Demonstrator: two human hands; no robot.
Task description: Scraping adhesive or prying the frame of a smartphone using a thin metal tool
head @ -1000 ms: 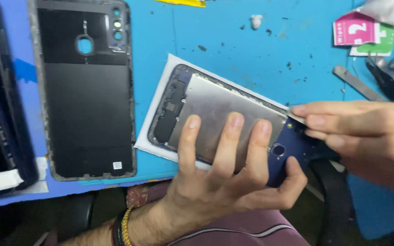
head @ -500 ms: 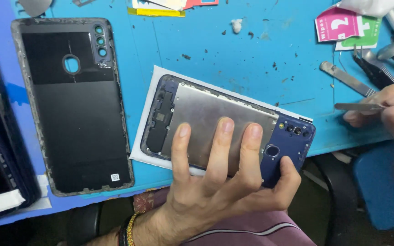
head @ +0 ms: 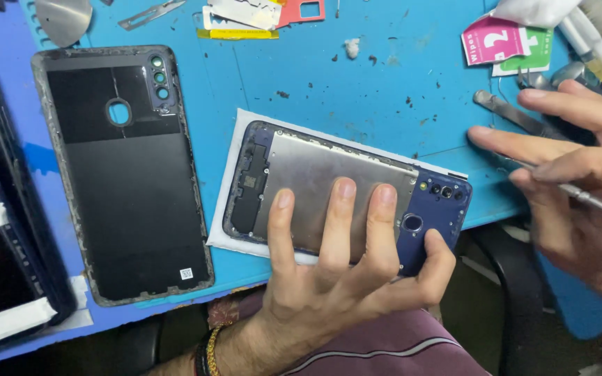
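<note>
1. Now, in the head view, the left hand lies spread over the opened blue phone: three fingers press flat on its bare metal plate and the thumb hooks the camera-end edge, pinning it down.
2. That phone sits on a white sheet near the front edge of the blue worktop, tilted, with its camera end to the right; it has not moved since a second ago.
3. What has changed is the right hand: a second ago it touched the phone's right corner, half a second ago it was off by the tools, and now it is back beside the phone, apart from it, pinching a thin metal pick between thumb and fingers, the index finger stretched toward the phone.
4. So the hand has armed itself, and the phone is held ready.
5. A separate black back cover lies inside-up to the left, untouched, and metal tweezers rest behind the right hand.
</note>
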